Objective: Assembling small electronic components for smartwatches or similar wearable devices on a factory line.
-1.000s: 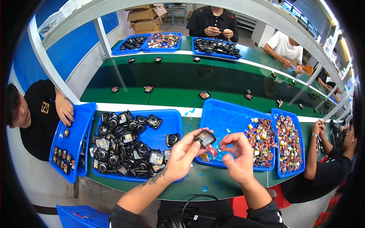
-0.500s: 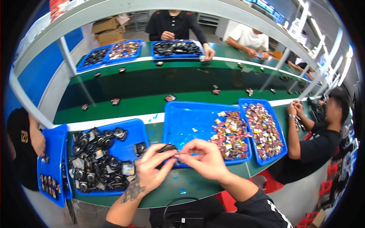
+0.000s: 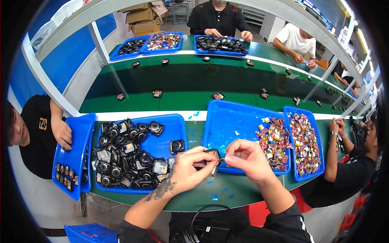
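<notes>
Green surface with a white strip along its far edge. On it, a blue tray of black round parts; right of that tray, a wide blue tray of coloured pieces, then a narrower blue tray; left of it, a tilted blue tray

Bright even overhead light, glare on green belt, sharp centre, heavy fisheye bend + dark vignette at edges
</notes>
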`<state>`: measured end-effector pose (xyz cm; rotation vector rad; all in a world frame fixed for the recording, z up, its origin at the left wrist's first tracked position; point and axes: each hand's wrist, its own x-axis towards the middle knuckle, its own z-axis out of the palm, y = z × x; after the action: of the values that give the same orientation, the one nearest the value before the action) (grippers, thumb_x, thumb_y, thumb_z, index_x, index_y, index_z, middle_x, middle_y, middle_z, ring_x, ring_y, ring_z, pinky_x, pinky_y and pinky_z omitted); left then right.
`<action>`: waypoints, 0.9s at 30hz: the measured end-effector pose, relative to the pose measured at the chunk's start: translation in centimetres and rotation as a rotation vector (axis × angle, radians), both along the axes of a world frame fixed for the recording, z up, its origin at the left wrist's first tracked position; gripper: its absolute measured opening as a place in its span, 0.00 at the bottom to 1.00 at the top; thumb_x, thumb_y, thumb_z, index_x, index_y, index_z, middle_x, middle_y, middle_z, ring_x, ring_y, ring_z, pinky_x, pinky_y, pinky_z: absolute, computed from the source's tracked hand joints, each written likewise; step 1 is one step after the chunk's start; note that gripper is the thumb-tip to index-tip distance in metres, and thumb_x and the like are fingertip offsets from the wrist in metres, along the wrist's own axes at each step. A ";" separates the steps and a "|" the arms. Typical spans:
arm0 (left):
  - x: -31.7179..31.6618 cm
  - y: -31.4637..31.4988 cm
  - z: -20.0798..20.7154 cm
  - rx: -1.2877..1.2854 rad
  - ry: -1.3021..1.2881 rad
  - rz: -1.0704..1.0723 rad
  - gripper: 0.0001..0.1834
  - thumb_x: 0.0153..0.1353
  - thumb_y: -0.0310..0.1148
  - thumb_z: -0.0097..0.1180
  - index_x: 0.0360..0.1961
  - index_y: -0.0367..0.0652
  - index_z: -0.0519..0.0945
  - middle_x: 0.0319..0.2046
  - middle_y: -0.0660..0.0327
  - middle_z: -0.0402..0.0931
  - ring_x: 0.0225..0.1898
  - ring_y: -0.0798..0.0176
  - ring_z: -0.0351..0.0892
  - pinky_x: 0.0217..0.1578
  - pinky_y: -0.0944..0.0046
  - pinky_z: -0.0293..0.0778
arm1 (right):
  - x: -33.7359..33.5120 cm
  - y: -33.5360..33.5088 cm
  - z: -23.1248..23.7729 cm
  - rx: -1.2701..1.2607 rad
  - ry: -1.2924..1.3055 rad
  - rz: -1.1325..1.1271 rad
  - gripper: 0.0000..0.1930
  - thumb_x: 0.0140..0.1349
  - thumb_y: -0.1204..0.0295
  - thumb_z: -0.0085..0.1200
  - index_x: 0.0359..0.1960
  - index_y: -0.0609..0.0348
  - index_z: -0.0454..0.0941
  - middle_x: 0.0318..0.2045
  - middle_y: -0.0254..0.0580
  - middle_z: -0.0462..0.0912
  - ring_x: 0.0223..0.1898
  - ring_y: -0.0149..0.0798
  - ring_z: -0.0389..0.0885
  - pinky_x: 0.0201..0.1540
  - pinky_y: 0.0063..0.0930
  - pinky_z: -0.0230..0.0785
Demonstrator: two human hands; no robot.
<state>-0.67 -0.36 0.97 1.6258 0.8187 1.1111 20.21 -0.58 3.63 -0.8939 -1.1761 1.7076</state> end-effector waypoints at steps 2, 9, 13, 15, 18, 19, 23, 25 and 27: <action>-0.1 0.0 -0.2 -0.227 -0.040 -0.061 0.08 0.58 0.17 0.58 0.40 0.29 0.82 0.40 0.54 0.78 0.41 0.62 0.83 0.40 0.68 0.83 | -0.5 -0.5 0.1 0.145 -0.236 -0.108 0.05 0.60 0.78 0.61 0.34 0.63 0.76 0.33 0.33 0.80 0.36 0.24 0.78 0.38 0.18 0.74; 0.5 0.2 -0.4 -0.322 -0.223 -0.096 0.15 0.59 0.16 0.56 0.49 0.31 0.80 0.46 0.57 0.74 0.48 0.64 0.80 0.49 0.68 0.80 | -2.0 -1.0 -0.4 0.267 -0.374 -0.298 0.14 0.55 0.82 0.65 0.39 0.62 0.73 0.34 0.34 0.79 0.35 0.23 0.78 0.38 0.16 0.72; 0.3 0.2 -0.8 -0.270 -0.303 -0.088 0.21 0.59 0.12 0.53 0.54 0.31 0.77 0.49 0.56 0.72 0.53 0.62 0.77 0.55 0.66 0.77 | -2.5 -1.2 -1.1 0.279 -0.340 -0.341 0.13 0.54 0.82 0.65 0.37 0.61 0.72 0.33 0.36 0.79 0.33 0.23 0.77 0.36 0.16 0.71; 0.4 0.2 -1.1 -0.260 -0.290 -0.073 0.20 0.60 0.12 0.53 0.54 0.32 0.77 0.49 0.57 0.72 0.52 0.63 0.78 0.54 0.68 0.77 | -2.8 -1.4 -1.7 0.387 -0.356 -0.416 0.14 0.54 0.82 0.65 0.36 0.61 0.71 0.32 0.37 0.79 0.32 0.23 0.77 0.36 0.16 0.70; 0.6 0.0 -1.4 -0.287 -0.314 -0.086 0.19 0.61 0.13 0.52 0.54 0.33 0.77 0.48 0.58 0.73 0.48 0.66 0.79 0.50 0.72 0.77 | -2.9 -1.4 -2.9 0.530 -0.382 -0.495 0.12 0.55 0.80 0.66 0.35 0.63 0.72 0.31 0.37 0.80 0.29 0.23 0.76 0.33 0.16 0.69; 0.7 -0.1 -1.5 -0.263 -0.309 -0.076 0.19 0.62 0.14 0.53 0.54 0.33 0.78 0.46 0.60 0.74 0.46 0.68 0.79 0.48 0.73 0.77 | -2.9 -1.4 -2.9 0.530 -0.383 -0.492 0.12 0.55 0.80 0.66 0.35 0.63 0.72 0.31 0.37 0.80 0.29 0.23 0.76 0.33 0.16 0.69; 1.0 -0.4 -1.3 -0.240 -0.340 -0.032 0.18 0.63 0.16 0.53 0.54 0.35 0.78 0.43 0.60 0.77 0.44 0.71 0.78 0.44 0.74 0.77 | -2.5 -1.1 -2.4 0.494 -0.473 -0.423 0.15 0.55 0.79 0.66 0.40 0.63 0.71 0.30 0.35 0.78 0.31 0.23 0.76 0.32 0.17 0.69; 0.9 -0.4 -1.0 -0.250 -0.327 -0.040 0.18 0.63 0.16 0.53 0.55 0.36 0.78 0.46 0.59 0.77 0.45 0.71 0.78 0.43 0.75 0.77 | -2.4 -0.7 -1.7 0.409 -0.463 -0.375 0.17 0.55 0.79 0.66 0.43 0.62 0.71 0.30 0.34 0.77 0.32 0.23 0.76 0.32 0.17 0.69; 0.9 -0.5 -1.0 -0.259 -0.314 -0.042 0.19 0.64 0.16 0.52 0.55 0.37 0.78 0.48 0.58 0.77 0.45 0.71 0.78 0.43 0.75 0.77 | -2.7 -0.6 -1.1 0.338 -0.444 -0.369 0.21 0.55 0.79 0.65 0.49 0.61 0.70 0.31 0.33 0.76 0.35 0.24 0.76 0.33 0.18 0.71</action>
<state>0.18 -0.85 -0.07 1.2117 0.6860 1.1433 17.50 -1.17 2.55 -1.2207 -1.4277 1.0040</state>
